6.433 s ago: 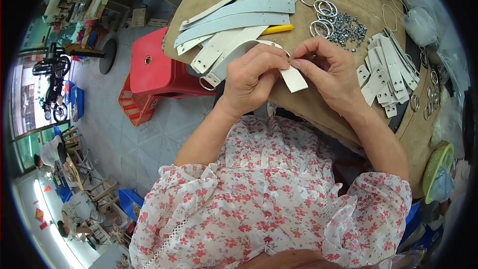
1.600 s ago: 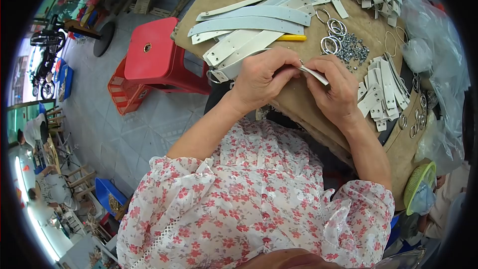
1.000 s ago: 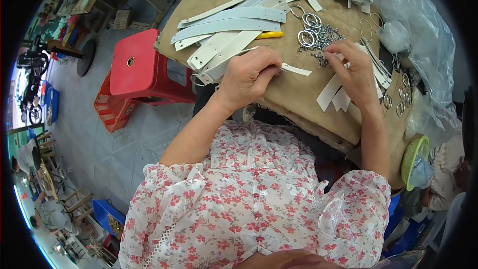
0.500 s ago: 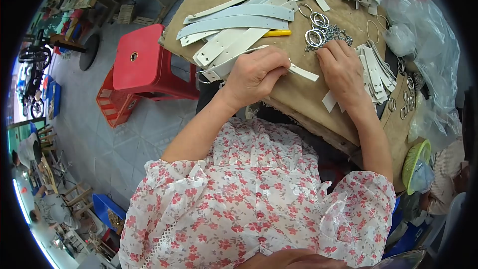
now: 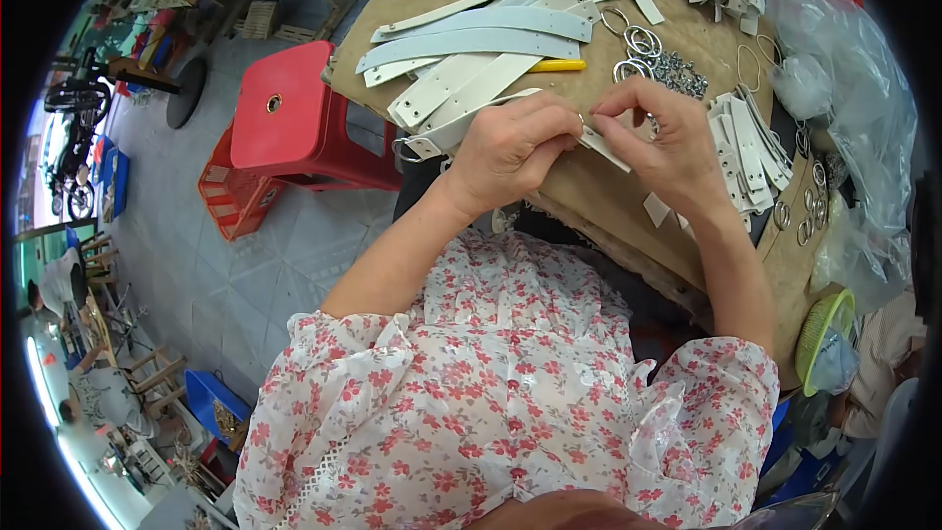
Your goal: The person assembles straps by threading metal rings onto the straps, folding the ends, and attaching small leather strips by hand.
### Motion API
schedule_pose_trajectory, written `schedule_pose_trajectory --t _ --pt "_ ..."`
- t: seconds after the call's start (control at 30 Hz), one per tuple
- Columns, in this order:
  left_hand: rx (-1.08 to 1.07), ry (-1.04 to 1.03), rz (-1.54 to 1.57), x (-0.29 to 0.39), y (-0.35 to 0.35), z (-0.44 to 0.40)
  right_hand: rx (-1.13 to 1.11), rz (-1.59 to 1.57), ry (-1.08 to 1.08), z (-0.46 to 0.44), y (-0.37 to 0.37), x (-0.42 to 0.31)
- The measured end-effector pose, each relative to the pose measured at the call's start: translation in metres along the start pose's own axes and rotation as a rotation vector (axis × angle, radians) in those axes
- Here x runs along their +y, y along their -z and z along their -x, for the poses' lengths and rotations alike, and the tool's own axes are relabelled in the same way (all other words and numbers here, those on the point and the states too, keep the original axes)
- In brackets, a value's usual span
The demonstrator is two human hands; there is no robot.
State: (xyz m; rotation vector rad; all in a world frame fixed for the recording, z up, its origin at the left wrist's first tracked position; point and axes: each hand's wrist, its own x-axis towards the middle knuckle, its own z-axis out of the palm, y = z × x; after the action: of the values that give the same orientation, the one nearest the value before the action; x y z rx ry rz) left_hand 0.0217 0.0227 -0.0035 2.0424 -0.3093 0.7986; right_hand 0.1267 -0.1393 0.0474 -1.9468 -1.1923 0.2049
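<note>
My left hand is closed on a white strap, whose punched end with a metal ring sticks out to the left. A short white end comes out from between my hands. My right hand is beside it, thumb and forefinger pinched at the strap; whatever they hold is too small to make out. Just beyond my right hand lies a heap of small metal fasteners with large metal rings beside it. A yellow-handled tool lies by the stacked straps.
More white straps lie right of my right hand, with smaller rings beyond. A clear plastic bag and a green basket are along the right side. A red stool stands left of the table.
My right hand has left the heap of metal fasteners and moved left to the strap, fingers now pinched beside my left hand. My left hand still holds the strap. The view has shifted slightly.
</note>
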Motion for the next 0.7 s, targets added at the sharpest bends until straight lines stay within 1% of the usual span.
schedule_pose_trajectory --t 0.13,0.2,0.23,0.33,0.47,0.63,0.7 --pt "0.018 -0.010 -0.007 0.003 0.000 0.000 -0.024 -0.129 -0.028 0.002 -0.008 -0.001" --pt "0.027 -0.028 -0.016 0.003 0.000 -0.001 -0.018 -0.215 -0.103 0.004 -0.008 0.001" --pt "0.025 -0.024 -0.018 0.003 0.001 -0.001 0.015 -0.271 -0.065 0.005 -0.010 0.003" --pt "0.019 -0.014 -0.033 0.003 0.000 -0.001 0.039 -0.274 -0.028 0.007 -0.013 0.002" --pt "0.017 -0.038 -0.029 0.003 0.002 0.001 0.062 -0.247 -0.034 0.010 -0.015 0.002" --pt "0.003 -0.048 -0.052 0.004 0.001 0.002 0.041 -0.335 -0.119 0.014 -0.016 0.005" --pt "-0.010 -0.026 -0.051 0.005 0.001 0.001 0.048 -0.335 -0.115 0.014 -0.017 0.004"
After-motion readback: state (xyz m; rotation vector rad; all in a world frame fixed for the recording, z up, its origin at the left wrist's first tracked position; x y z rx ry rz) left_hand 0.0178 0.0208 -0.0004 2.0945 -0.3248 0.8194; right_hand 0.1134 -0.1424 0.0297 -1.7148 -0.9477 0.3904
